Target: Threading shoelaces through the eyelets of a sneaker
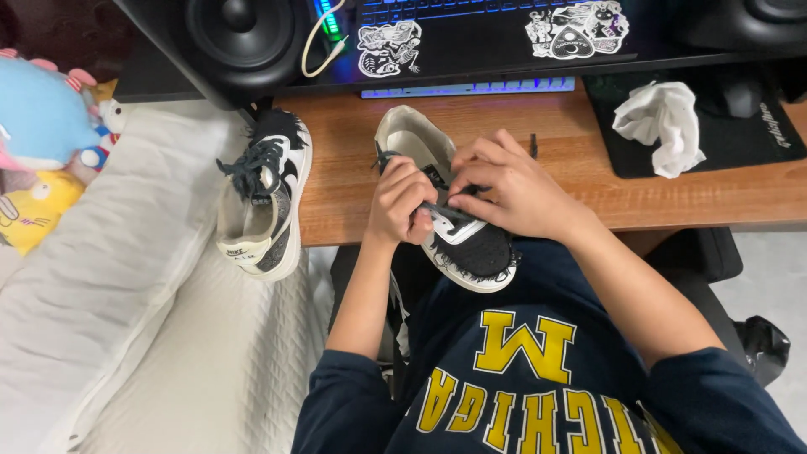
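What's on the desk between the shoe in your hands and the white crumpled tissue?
In the head view, only bare wooden desk lies between the shoe and the tissue, apart from the right hand on the shoe and a small dark lace tip.

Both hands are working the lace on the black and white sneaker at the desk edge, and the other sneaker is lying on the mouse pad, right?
Not quite: the head view shows the other sneaker lying on the white bedding, not the mouse pad.

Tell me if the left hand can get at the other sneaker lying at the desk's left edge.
Probably yes. The left hand is pinching the lace of the sneaker on the desk, so it would have to let go first. The bare wooden desk between it and the other sneaker has nothing in the way.
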